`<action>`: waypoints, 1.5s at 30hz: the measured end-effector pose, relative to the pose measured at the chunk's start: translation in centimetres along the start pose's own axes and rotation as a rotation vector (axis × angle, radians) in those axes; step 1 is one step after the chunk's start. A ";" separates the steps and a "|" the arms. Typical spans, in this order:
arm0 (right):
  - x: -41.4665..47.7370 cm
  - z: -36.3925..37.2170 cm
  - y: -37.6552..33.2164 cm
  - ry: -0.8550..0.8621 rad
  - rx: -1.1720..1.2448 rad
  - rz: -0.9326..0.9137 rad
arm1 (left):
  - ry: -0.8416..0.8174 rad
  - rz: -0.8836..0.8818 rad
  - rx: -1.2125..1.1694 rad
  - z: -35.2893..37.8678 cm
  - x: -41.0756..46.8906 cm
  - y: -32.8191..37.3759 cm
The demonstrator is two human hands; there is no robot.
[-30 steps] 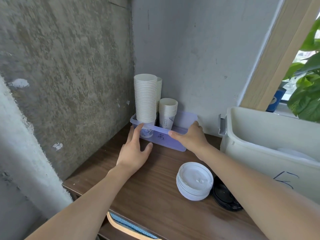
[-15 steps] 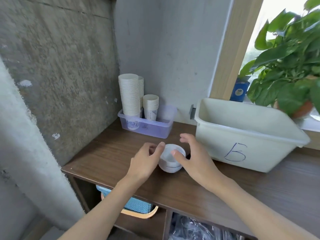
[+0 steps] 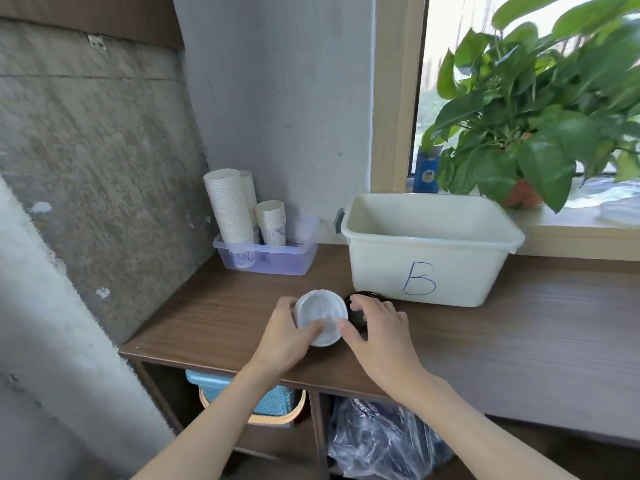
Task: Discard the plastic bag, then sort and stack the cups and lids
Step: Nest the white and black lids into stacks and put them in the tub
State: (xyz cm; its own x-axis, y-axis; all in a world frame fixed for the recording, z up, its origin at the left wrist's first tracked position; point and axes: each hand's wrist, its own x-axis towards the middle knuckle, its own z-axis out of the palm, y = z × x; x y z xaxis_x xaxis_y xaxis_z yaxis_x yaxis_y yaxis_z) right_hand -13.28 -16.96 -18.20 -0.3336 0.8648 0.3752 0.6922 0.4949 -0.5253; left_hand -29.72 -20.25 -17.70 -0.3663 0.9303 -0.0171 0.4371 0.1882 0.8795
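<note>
We find the stack of white lids (image 3: 320, 317) on the wooden table (image 3: 207, 317), near its front edge. The left hand (image 3: 284, 337) grips this stack: the thumb lies across the top lid and the fingers curl round the far left rim. The right hand (image 3: 377, 327) sits just beside the stack, its thumb tip at the stack's right edge. Its fingers are bent over the black lids (image 3: 367, 295), which touch the white stack on its right side. We cannot tell whether these fingers grip anything.

At the rear corner of the table, a clear tray (image 3: 273, 265) holds upright stacks of paper cups (image 3: 228, 206). A white bin (image 3: 426, 251) marked "B" stands behind the black lids. A blue basket (image 3: 273, 403) occupies the compartment below the table.
</note>
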 end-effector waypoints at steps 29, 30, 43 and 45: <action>-1.9 -0.8 4.5 0.065 0.604 0.170 | -0.055 0.511 -0.175 7.2 -2.2 0.5; -1.9 -0.9 4.4 0.077 0.603 0.153 | -0.044 0.519 -0.181 7.3 -2.2 0.5; -1.9 -0.1 3.4 0.094 0.608 0.039 | 0.067 0.486 -0.251 7.4 -2.0 0.2; -1.8 -0.1 3.4 0.066 0.635 0.038 | 0.059 0.484 -0.306 7.1 -1.9 0.2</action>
State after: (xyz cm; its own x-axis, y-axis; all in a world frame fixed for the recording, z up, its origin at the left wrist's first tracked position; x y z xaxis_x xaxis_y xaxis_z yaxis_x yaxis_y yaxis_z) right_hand -10.31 -16.84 -20.58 -0.2624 0.8856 0.3832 0.1815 0.4353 -0.8818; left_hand -23.14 -19.71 -20.90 -0.2328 0.8672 0.4402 0.3122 -0.3620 0.8783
